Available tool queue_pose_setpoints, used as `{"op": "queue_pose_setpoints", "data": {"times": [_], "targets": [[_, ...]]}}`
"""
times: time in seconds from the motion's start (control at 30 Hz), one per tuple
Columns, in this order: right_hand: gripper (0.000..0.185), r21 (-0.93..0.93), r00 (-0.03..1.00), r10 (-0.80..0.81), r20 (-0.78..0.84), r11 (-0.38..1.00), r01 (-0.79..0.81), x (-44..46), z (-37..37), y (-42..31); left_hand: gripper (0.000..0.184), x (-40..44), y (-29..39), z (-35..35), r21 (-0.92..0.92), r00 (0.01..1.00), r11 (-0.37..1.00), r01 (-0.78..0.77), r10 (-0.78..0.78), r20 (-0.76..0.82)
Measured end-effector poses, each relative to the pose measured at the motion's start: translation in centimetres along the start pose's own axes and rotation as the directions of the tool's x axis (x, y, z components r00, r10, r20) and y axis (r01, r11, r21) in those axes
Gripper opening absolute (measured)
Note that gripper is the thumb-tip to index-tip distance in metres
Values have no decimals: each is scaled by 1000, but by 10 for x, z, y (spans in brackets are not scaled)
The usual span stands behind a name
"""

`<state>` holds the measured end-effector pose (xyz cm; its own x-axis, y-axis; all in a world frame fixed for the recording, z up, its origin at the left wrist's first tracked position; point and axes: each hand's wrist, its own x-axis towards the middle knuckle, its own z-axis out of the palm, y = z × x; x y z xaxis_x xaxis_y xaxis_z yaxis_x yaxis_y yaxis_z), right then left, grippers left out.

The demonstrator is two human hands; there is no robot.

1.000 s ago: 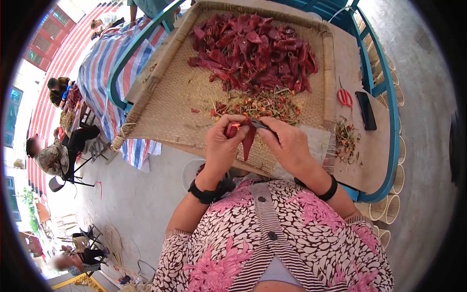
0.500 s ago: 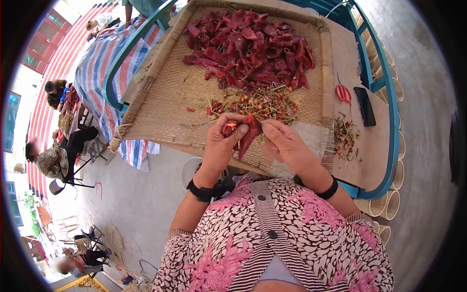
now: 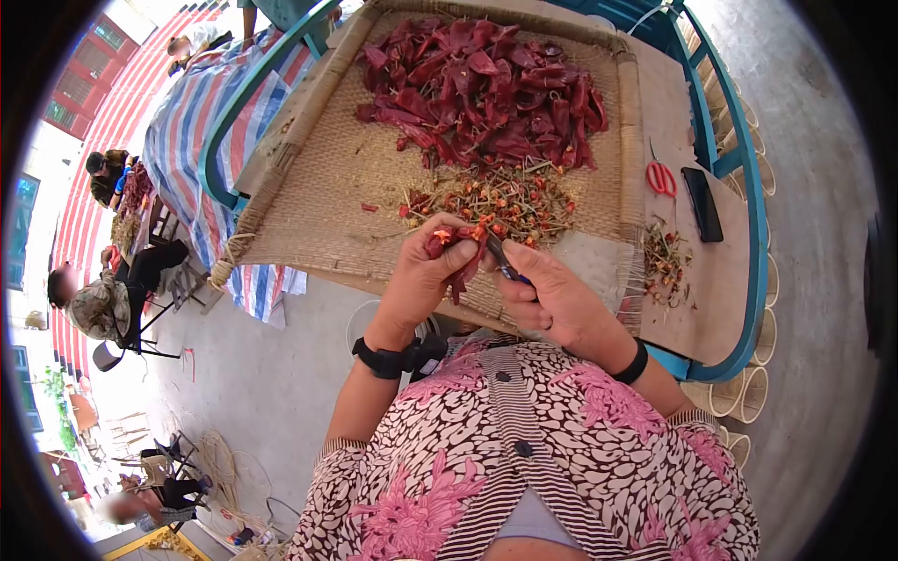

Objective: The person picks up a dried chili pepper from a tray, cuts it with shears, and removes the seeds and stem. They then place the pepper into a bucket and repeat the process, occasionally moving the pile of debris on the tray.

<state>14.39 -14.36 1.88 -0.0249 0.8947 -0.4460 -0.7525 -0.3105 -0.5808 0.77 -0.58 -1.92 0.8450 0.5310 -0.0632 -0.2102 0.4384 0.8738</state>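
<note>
– what has the left hand (image 3: pixel 421 273) got?
– its fingers are closed on some red peppers (image 3: pixel 460 273), bright orange showing at their upper ends, over the near part of the woven tray (image 3: pixel 327 201).
– and the right hand (image 3: pixel 564 297)?
– fingers wrapped round a small dark-handled tool (image 3: pixel 502 259), its metal end right up by the peppers. i can't tell if it's touching them.
– what's lying in the tray?
– a big pile of dark red peppers (image 3: pixel 486 89) at the far side, and a scatter of stems and orange-red bits (image 3: pixel 510 204) between that pile and the hands.
– anything beside the tray?
– on the brown board (image 3: pixel 725 309) to the right, red-handled scissors (image 3: pixel 660 179) with a black phone (image 3: pixel 702 205) just beside them, and a smaller heap of stem scraps (image 3: pixel 664 266) nearer the person.
</note>
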Motion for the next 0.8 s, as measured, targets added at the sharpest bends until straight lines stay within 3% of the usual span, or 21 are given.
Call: {"op": "queue_pose_setpoints", "data": {"times": [0.1,0.2,0.33,0.4,0.43,0.53,0.6,0.7,0.73,0.8], "targets": [[28,154,997,35,76,987,-47,3,-2,6,11,4,-9,-3,-103,997,993,-62,67,47],[28,267,997,68,41,961,-77,10,-6,16,9,7,-5,-12,44,998,998,35,-37,46],[29,374,993,115,26,920,-116,13,-8,21,8,-2,12,-12,420,987,899,128,-155,32],[30,486,995,-100,20,871,78,17,-25,3,11,-6,13,-25,505,964,850,148,-238,118],[30,538,978,-209,8,825,172,19,-33,-5,10,-10,5,-32,463,966,869,173,-242,94],[31,462,990,-109,-93,876,139,18,-41,-7,9,-19,-14,-44,329,977,923,198,-213,7],[34,614,999,13,-40,789,14,27,-42,-5,9,-11,-11,-44,240,991,963,124,-110,-70],[38,690,991,97,87,712,-130,36,-56,-5,9,5,12,-34,340,977,928,152,-89,-196],[40,693,985,111,129,700,-169,38,-61,-6,17,12,16,-40,407,975,900,154,-71,-212],[42,763,982,170,82,623,-172,39,-62,-6,25,26,30,-47,680,977,721,130,25,-214]]}}
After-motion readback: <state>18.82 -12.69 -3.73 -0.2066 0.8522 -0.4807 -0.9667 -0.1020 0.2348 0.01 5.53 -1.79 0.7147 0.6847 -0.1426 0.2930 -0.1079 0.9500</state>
